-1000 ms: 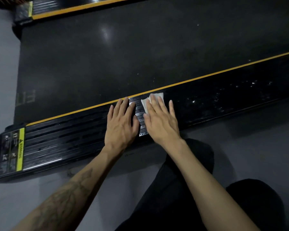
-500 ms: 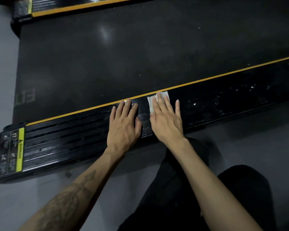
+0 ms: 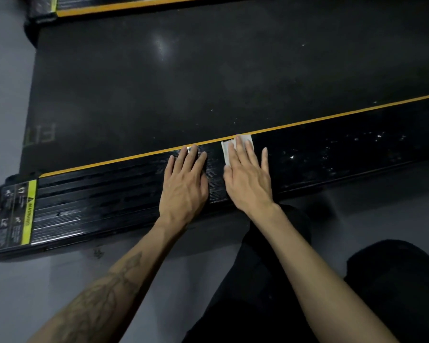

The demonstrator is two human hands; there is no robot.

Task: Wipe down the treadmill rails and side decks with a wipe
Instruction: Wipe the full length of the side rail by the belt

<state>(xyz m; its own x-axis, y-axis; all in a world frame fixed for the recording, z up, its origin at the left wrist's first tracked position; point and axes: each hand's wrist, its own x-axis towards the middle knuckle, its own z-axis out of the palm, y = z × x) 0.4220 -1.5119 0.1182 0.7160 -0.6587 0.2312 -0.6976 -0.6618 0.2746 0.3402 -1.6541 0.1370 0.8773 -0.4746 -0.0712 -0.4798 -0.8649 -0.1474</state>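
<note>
From the head camera, the near side deck (image 3: pixel 109 201) of the treadmill ran across the frame as a ribbed black strip edged by a yellow line (image 3: pixel 332 116), with the dark belt (image 3: pixel 208 70) beyond it and the far side deck (image 3: pixel 134 2) just showing at the top. The left hand (image 3: pixel 183 186) lay flat on the near deck, its fingers (image 3: pixel 192 154) straight, close together and holding nothing. Just beside it, the right hand (image 3: pixel 249 180) pressed a white wipe (image 3: pixel 244 140) onto the same deck with its fingers straight and slightly spread; the wipe was mostly hidden under them, its far edge touching the yellow line. To the right of the hands the deck carried pale specks (what they were could not be told). A yellow warning label (image 3: pixel 27 214) sat at the deck's left end. The grey floor (image 3: pixel 47 280) lay below, with dark trousers (image 3: pixel 270 293) at the lower right and a tattoo (image 3: pixel 102 300) on the left forearm.
</note>
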